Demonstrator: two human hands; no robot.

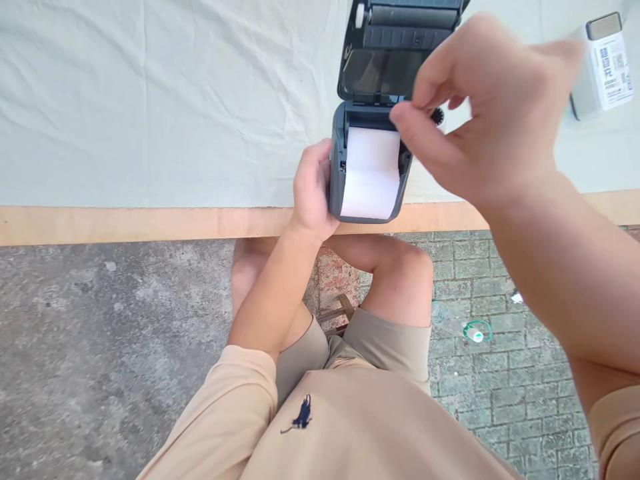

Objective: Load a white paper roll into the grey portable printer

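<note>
A dark label printer (337, 180) is held over the table's near edge, its lid (354, 73) swung up and away from me. Inside its bay sits white paper (373, 170), with one end reaching down over the near rim. My left hand (314, 193) grips the printer's left side, its fingers partly hidden beneath the body. Above the right side of the bay, close to the hinge, my right hand (493, 110) has thumb and forefinger pinched together. Whatever may be between those fingertips cannot be made out. Behind this hand a small white and black round part (439, 117) shows partly.
Pale cloth (175, 100) covers the table, with a bare wooden edge (125, 223) toward me. A white box-shaped item with printed labels (603, 70) lies at the far right. On the paving below is a clear plastic bottle (447, 317).
</note>
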